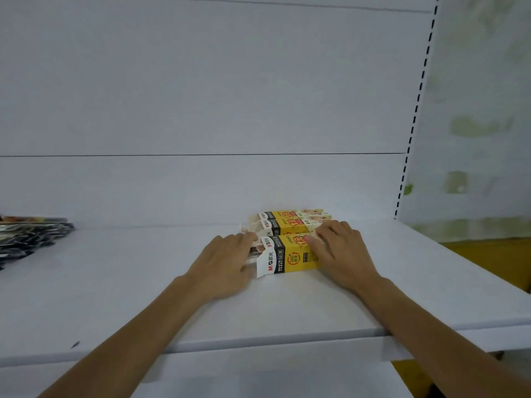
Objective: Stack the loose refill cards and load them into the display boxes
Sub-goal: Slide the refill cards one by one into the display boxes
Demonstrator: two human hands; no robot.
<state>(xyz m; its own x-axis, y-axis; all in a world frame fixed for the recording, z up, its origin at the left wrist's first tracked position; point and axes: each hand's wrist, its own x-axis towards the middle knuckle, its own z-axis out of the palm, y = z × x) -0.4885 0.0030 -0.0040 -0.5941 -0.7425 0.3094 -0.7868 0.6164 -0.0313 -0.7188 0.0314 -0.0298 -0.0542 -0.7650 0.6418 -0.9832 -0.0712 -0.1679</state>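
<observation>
Boxes (290, 252) lengthwise left-right, flaps (263, 267) leftward.

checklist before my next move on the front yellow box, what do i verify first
1. The front yellow box lies flat on the shelf: ok.
2. The right hand grips the box's right end to steady it: ok.
3. The white flap at the left end is open: ok.
4. The cards are fully inside: not ok. Edges seem to stick out where the left hand presses on them.
5. The two boxes behind are filled: cannot tell.
6. Nothing is left to load: not ok. A dark pile lies at the shelf's left edge.
</observation>
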